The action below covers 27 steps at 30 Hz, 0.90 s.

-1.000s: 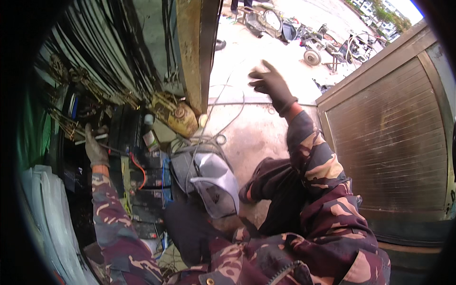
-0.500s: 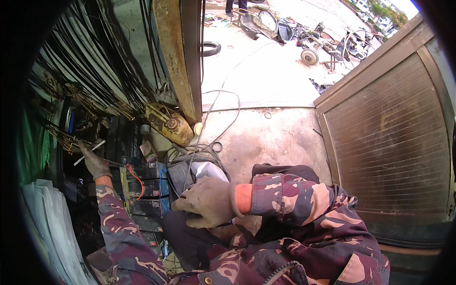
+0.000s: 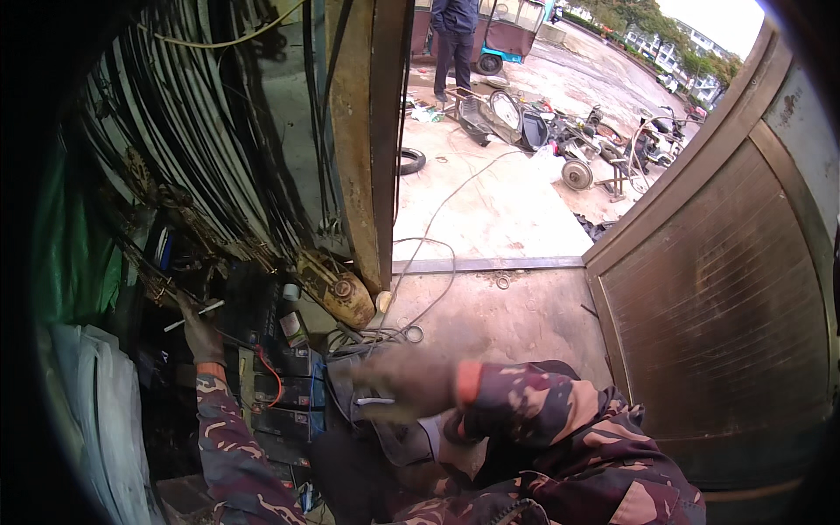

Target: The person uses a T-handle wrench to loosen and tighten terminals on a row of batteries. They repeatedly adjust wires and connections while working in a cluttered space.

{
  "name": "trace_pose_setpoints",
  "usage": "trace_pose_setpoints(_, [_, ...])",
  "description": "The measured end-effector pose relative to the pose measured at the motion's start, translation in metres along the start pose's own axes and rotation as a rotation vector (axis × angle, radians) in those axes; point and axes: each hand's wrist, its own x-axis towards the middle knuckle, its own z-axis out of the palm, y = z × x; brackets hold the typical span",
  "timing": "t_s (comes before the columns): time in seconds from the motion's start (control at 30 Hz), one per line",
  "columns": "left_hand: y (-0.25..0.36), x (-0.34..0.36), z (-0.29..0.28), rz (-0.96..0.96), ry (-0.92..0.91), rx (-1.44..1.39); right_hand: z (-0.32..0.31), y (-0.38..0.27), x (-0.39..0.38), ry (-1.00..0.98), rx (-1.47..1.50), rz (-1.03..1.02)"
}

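Head view: left hand [image 3: 203,338] grasping thin white rod [image 3: 212,307], right hand [image 3: 409,381] blurred

Left hand: gloved, fingers closed across the rod. The rod lies at a slant, and both ends protrude past the fingers; its middle is hidden by them.

Right hand: gloved, positioned to the right of the left fingers and nearer the body. Motion blur obscures the fingers; whether they are clenched or released cannot be told. A short white piece [image 3: 374,401] shows at the lower edge of these fingers; whether it is held cannot be told.

Adjacent to the left fingers: dark boxes [image 3: 302,393] are set in a row to the right and toward the body. An orange wire [image 3: 279,385] curves over them. Brass-coloured fittings [image 3: 157,285] sit just beyond the fingertips, to the left.

Adjacent to the right fingers: a grey bag [image 3: 404,444] lies beneath and toward the body. Coiled cable [image 3: 354,336] rests beyond them, to the left. A yellowish canister [image 3: 357,306] lies tilted farther out, past the cable.
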Motion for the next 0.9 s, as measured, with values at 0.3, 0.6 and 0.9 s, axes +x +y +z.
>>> trace_pose_setpoints(0.3, [0.014, -0.017, -0.022, 0.331, -0.110, 0.646, -0.052, -0.020, -0.042, 0.721, 0.795, -0.138])
trace_pose_setpoints(0.6, [0.034, -0.026, 0.021, -0.078, -0.070, 0.059, -0.012, -0.008, -0.017, 0.334, -0.072, -0.319])
trace_pose_setpoints(0.9, [-0.006, 0.003, -0.025, 0.155, 0.063, 0.077, -0.030, -0.006, -0.005, 0.468, -0.031, -0.330])
